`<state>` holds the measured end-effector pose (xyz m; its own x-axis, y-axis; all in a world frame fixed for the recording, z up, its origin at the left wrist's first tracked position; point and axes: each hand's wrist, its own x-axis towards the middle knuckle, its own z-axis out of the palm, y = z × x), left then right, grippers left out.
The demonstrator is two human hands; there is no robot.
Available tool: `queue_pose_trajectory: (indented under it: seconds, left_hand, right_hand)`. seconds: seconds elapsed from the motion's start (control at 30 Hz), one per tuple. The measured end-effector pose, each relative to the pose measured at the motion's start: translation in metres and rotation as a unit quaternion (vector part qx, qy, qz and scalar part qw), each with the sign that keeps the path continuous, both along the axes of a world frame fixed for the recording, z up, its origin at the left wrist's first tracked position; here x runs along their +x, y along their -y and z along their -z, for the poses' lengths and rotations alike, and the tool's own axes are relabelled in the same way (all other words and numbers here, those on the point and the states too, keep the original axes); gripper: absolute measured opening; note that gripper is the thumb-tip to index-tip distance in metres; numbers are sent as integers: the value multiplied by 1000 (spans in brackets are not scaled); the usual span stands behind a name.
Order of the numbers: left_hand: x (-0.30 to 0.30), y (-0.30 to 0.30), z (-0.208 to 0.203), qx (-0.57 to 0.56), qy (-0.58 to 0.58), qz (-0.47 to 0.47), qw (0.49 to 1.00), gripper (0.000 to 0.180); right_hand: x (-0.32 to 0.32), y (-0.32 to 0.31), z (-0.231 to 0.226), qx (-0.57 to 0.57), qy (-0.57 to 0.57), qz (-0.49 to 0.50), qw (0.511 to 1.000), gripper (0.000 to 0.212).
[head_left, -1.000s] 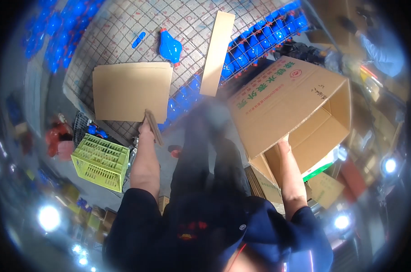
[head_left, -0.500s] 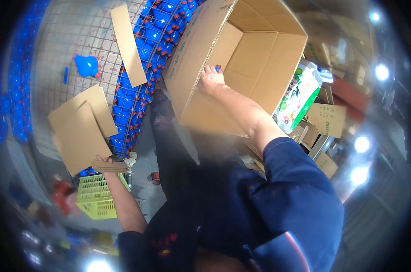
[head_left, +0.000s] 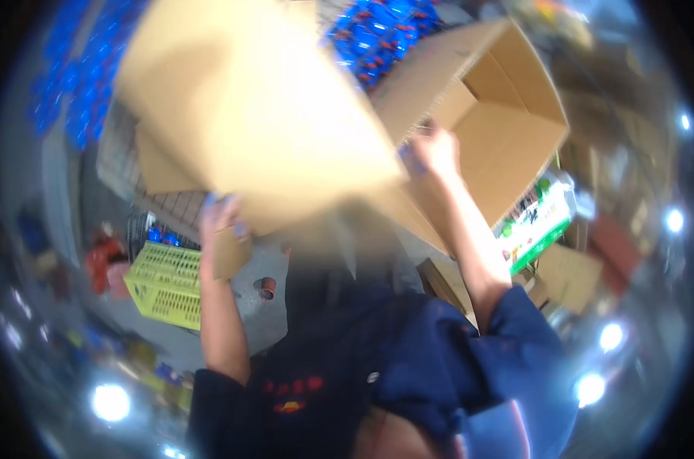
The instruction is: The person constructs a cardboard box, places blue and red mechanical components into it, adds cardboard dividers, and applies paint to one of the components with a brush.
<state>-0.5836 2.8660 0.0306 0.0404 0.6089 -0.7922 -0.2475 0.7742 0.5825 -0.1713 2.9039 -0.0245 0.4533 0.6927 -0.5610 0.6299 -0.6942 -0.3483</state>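
A large flat cardboard sheet [head_left: 263,115], smeared by motion, is raised across the upper middle of the view. At its lower left corner my left hand [head_left: 221,218] is closed on it. A smaller piece of cardboard [head_left: 232,251] shows against the same palm. My right hand [head_left: 438,153] is closed over the near wall of a big open carton [head_left: 507,130], which is tilted toward me with bare inner walls. Bits of blue show at the fingertips of both hands. The sheet's right corner comes close to my right hand; whether they touch I cannot tell.
Blue objects with red parts [head_left: 381,34] are heaped behind the sheet. A yellow-green plastic crate [head_left: 163,287] stands on the floor left of my left arm. To the right lie a green-and-white printed package [head_left: 538,229] and loose cardboard [head_left: 568,275]. Wire mesh [head_left: 121,153] shows at the left.
My left hand has lifted the large cardboard sheet up and to the right off the mesh. The carton and my right hand now appear lower and farther right as the view has shifted.
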Motion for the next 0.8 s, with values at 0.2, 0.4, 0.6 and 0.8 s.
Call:
queue_pose_trajectory:
  seconds: [0.2, 0.4, 0.6, 0.8]
  left_hand:
    - [90, -33, -38, 166, 49, 327, 929, 33]
    - [-43, -24, 234, -62, -133, -156, 977, 48]
    - [-175, 27, 396, -255, -115, -183, 943, 82]
    - [-187, -2, 351, -301, -142, -65, 941, 65]
  right_hand:
    - [72, 82, -174, 191, -369, 141, 899, 64]
    - [113, 152, -241, 266, -313, 361, 837, 61]
    - [86, 164, -201, 236, -26, 350, 906, 45]
    - [46, 66, -184, 3, -9, 189, 982, 29]
